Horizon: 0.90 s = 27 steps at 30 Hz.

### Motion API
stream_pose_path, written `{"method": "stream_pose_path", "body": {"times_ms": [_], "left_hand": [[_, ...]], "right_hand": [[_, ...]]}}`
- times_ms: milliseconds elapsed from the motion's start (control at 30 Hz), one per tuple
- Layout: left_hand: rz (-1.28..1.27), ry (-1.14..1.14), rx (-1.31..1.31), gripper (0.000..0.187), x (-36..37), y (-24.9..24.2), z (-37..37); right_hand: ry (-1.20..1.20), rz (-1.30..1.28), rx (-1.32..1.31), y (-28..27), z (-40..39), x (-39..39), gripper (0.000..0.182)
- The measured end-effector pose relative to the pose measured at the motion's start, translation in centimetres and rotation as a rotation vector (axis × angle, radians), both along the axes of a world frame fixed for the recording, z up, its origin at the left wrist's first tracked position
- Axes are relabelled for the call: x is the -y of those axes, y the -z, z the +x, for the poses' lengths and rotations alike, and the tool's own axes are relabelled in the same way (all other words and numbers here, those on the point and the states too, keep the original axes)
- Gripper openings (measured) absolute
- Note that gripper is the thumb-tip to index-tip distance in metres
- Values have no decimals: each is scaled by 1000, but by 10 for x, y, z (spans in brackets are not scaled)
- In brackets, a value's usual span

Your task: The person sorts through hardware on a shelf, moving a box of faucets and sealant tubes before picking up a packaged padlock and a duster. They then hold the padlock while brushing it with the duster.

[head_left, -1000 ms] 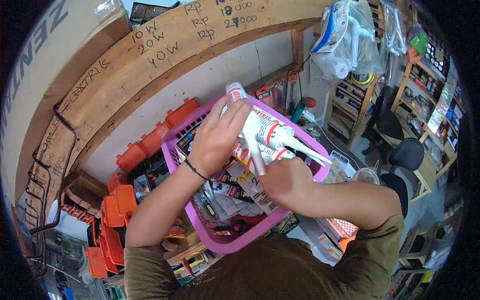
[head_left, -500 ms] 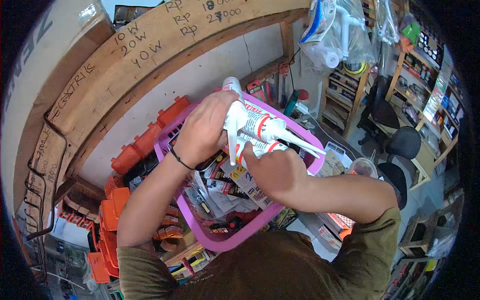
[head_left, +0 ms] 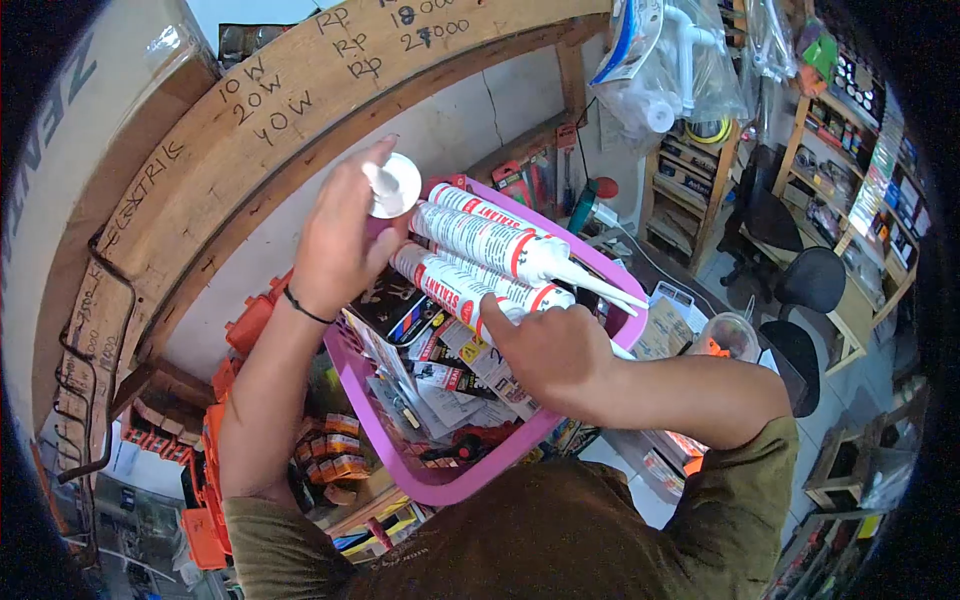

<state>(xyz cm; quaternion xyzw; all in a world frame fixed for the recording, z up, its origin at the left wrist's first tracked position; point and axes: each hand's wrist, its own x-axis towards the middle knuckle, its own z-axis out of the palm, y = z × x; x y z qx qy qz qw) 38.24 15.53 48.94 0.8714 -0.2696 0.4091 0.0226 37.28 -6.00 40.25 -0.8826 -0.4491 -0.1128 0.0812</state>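
Note:
My left hand (head_left: 345,230) is closed around a white sealant tube (head_left: 408,188), raised above the basket's far-left side. That tube appears nearly end-on, its white nozzle facing me. Several more white and red sealant tubes (head_left: 480,240) lie side by side across the pink basket (head_left: 440,492), nozzles toward the right. My right hand (head_left: 555,355) is closed over the nozzle end of the nearest tube (head_left: 435,282), one finger extended along it. The hand hides part of that nozzle. Under the tubes, the basket holds packets (head_left: 440,375) and papers.
A wooden beam (head_left: 290,90) with handwritten prices runs across the far left. Orange cases (head_left: 250,325) stand left of the basket. Plastic bags with white pipe fittings (head_left: 680,70) hang at the upper right. Black chairs (head_left: 805,285) and wooden shelves (head_left: 690,185) stand farther right.
My left hand has moved left with its sealant tube, away from the others. The tube has turned so its nozzle faces me. My right hand has stayed almost still.

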Motion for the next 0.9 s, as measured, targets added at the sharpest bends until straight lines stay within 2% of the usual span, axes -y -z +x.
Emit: {"method": "stream_pose_path", "body": {"times_ms": [167, 267, 333, 467, 500, 667, 800, 900], "left_hand": [[-88, -23, -33, 59, -10, -5, -9], [16, 8, 52, 58, -19, -4, -4], [-127, -26, -104, 55, -21, -3, -3], [-263, -160, -160, 46, -33, 4, 8], [-319, -131, -171, 45, -45, 12, 17], [-308, -133, -151, 47, -54, 24, 37], [-349, -41, -202, 55, -48, 28, 48], [-246, -27, -280, 59, -31, 22, 43]], "right_hand": [[-25, -16, -21, -5, 2, 2, 52], [-57, -29, -53, -9, 3, 4, 53], [-78, -42, -67, -7, 4, 5, 53], [-87, 3, -67, -4, 6, 4, 54], [-75, -5, -85, -4, 6, 4, 54], [-117, 54, -49, 0, 7, 6, 53], [-169, 136, -28, 5, 10, 8, 52], [-163, 132, -27, 6, 10, 8, 51]]}}
